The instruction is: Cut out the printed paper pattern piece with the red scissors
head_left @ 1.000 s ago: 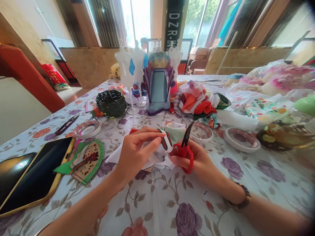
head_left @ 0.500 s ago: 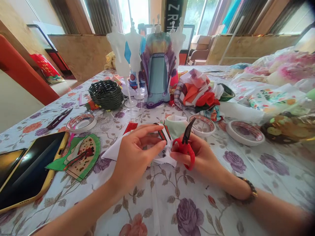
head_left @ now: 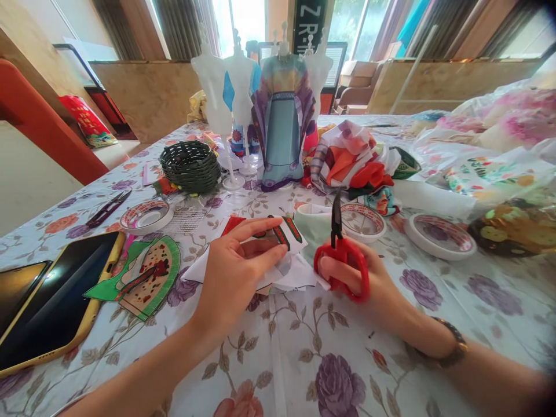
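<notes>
My left hand (head_left: 237, 260) pinches a white piece of fabric (head_left: 297, 233) printed with red and green bands. More of the white fabric spreads under that hand on the table. My right hand (head_left: 369, 284) holds red-handled scissors (head_left: 343, 255), thumb through one loop, with the dark blades pointing up and together. The scissors are apart from the banded piece. Behind the hands lies a pale green piece of fabric (head_left: 315, 223). To the left rests a cut green and cream fabric piece (head_left: 150, 278) with a red pattern.
Two phones (head_left: 65, 289) lie at left, near thread snips (head_left: 108, 208) and a tape roll (head_left: 146, 217). Further tape rolls (head_left: 441, 236) sit at right. A dark woven basket (head_left: 190, 167), a dressed mannequin (head_left: 282, 127) and a fabric heap (head_left: 351, 159) stand behind on the flowered tablecloth (head_left: 269, 353).
My right hand with the scissors has moved right, away from the fabric, and the blades now point more upright. The banded fabric in my left hand has turned and shows more of its print.
</notes>
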A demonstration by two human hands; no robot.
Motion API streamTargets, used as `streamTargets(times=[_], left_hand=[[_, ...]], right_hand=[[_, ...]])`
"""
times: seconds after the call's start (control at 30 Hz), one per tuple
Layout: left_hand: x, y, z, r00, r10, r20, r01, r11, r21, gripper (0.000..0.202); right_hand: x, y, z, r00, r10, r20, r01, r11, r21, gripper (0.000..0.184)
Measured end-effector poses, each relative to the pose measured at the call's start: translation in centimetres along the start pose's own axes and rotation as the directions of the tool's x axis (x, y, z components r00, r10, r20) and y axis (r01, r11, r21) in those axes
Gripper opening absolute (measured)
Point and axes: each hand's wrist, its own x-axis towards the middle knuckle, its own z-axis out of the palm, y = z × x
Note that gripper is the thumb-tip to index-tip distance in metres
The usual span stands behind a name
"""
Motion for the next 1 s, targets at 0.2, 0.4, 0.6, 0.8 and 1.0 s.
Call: streamTargets(times=[0.2,0.4,0.6,0.8,1.0], left_hand=[[0.2,0.0,-0.1,1.000,-0.023,0.008,0.023,0.998,-0.058,0.033],[0.1,0.3,-0.1,0.999,-0.025,-0.028,0.023,0.998,-0.050,0.034],[0.4,0.2,-0.2,0.999,-0.014,-0.030,0.012,0.998,-0.066,0.035],[0.3,0.1,-0.2,0.999,-0.005,-0.038,0.003,0.997,-0.074,0.033],[0.3,0.1,-0.2,0.998,0.002,-0.055,-0.005,0.998,-0.060,0.031]], right_hand=[[-0.5,0.4,-0.4,0.991,-0.054,0.122,0.041,0.993,0.112,0.037],[-0.7,0.2,-0.2,0.975,-0.132,-0.176,0.143,0.988,0.051,0.028],[-1.1,0.4,-0.4,0.962,0.009,0.274,-0.001,1.000,-0.030,0.047],[-2.0,0.2,0.5,0.873,0.172,0.456,-0.246,0.963,0.107,0.047],[-3.0,0.4,1.2,0.809,0.226,0.543,-0.402,0.886,0.230,0.047]])
